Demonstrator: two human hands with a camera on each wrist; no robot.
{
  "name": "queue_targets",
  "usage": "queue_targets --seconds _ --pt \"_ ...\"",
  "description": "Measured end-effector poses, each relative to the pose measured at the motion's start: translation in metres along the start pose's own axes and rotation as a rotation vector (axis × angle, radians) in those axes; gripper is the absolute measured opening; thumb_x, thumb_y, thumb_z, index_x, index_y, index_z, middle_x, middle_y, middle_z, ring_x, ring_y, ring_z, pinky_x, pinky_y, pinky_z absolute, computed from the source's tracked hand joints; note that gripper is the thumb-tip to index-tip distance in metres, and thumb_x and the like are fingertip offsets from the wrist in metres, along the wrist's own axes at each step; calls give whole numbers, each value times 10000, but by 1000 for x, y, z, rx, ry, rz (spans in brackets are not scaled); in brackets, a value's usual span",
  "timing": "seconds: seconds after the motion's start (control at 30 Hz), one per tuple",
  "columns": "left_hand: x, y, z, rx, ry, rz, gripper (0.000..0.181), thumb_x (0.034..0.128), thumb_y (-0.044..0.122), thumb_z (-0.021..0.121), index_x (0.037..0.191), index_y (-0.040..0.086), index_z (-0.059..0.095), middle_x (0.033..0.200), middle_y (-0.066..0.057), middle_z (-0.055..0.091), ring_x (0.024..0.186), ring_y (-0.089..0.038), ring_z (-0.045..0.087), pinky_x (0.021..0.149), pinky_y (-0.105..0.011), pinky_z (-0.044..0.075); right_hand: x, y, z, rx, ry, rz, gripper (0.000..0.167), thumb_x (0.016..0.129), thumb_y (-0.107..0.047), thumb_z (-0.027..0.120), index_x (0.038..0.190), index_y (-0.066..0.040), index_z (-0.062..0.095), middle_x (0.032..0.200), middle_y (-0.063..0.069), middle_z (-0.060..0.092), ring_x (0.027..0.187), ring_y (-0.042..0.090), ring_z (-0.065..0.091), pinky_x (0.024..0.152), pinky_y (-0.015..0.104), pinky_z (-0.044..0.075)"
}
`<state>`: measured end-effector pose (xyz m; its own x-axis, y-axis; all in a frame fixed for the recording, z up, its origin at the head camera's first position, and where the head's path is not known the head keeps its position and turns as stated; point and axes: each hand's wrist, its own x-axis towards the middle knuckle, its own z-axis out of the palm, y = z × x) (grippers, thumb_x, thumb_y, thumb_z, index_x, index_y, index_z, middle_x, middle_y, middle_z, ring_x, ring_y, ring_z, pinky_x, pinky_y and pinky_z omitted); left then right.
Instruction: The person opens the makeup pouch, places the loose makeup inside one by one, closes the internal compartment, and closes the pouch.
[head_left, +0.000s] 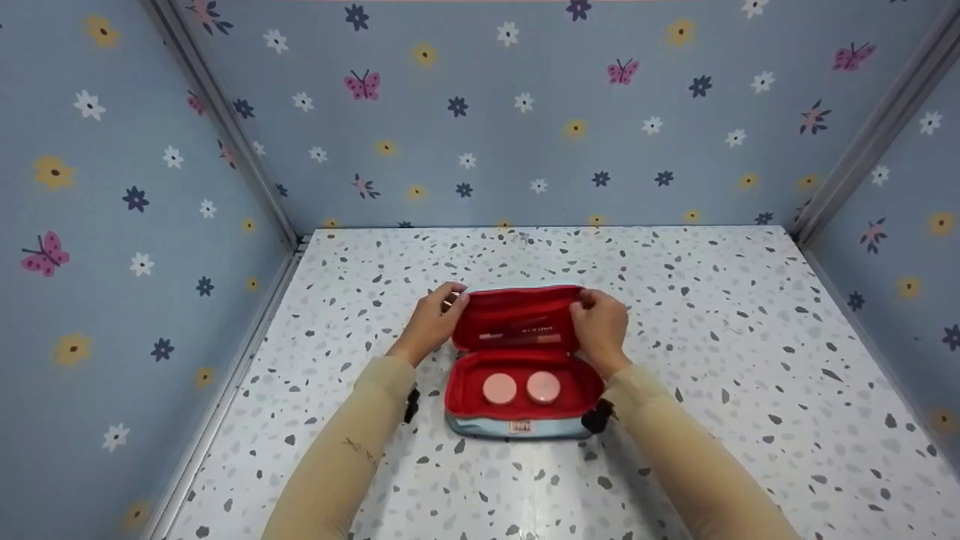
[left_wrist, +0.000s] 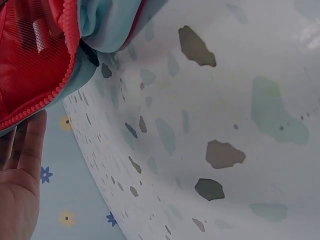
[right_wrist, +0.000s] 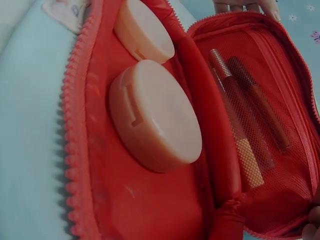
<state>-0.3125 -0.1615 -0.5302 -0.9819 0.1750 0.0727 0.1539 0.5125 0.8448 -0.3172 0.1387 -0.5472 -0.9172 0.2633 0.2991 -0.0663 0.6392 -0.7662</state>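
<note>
A makeup bag [head_left: 525, 429], light blue outside with a red lining and red zipper, lies unzipped with its lid raised. Two round pale pink compacts [right_wrist: 160, 117] sit side by side in the base. Slim cosmetic tubes [right_wrist: 250, 162] show through the lid's mesh pocket. My left hand [head_left: 435, 321] pinches the lid's left corner, its fingers [left_wrist: 31, 137] behind the lid in the left wrist view. At the opposite corner my right hand [head_left: 602, 324] grips the lid with thumb in front. Only a little of that hand shows at the right wrist view's lower edge.
The bag stands on a white speckled tabletop [head_left: 720, 360]. Blue flowered panels [head_left: 525, 105] with metal corner posts [head_left: 225, 124] enclose the back and both sides. A small label is on the bag's front.
</note>
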Motion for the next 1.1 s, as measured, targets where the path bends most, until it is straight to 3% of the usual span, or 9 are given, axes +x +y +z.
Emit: queue_targets --seconds 0.17,0.33,0.63,1.1 --pt "1 -2 0 12 9 -1 424 1164 339 508 1472 70 621 1278 -157 733 1109 -282 732 1002 -464 615 3 -2 -1 51 -46 40 260 936 -42 720 1162 55 804 1106 240 806 1021 354 764 934 478 631" --pt "2 -3 -1 14 18 8 429 1167 332 503 1478 59 616 1276 -156 734 1113 -284 738 1012 -474 611 2 -3 -1 99 -94 17 260 934 -25 709 1162 56 803 1109 237 807 1021 341 768 940 477 637" --pt "3 -3 2 4 17 -18 401 1165 328 503 1463 88 623 1279 -151 733 1104 -277 730 1020 -469 608 -3 -5 3 131 -86 -54 233 873 -4 723 1076 50 825 1010 219 819 921 326 773 877 460 628" --pt "2 -3 2 3 7 -9 415 1164 348 514 1467 88 627 1278 -149 735 1102 -278 727 997 -457 617 -6 -5 6 125 -36 35 189 904 -33 726 1055 36 817 1002 229 801 958 357 745 900 476 600"
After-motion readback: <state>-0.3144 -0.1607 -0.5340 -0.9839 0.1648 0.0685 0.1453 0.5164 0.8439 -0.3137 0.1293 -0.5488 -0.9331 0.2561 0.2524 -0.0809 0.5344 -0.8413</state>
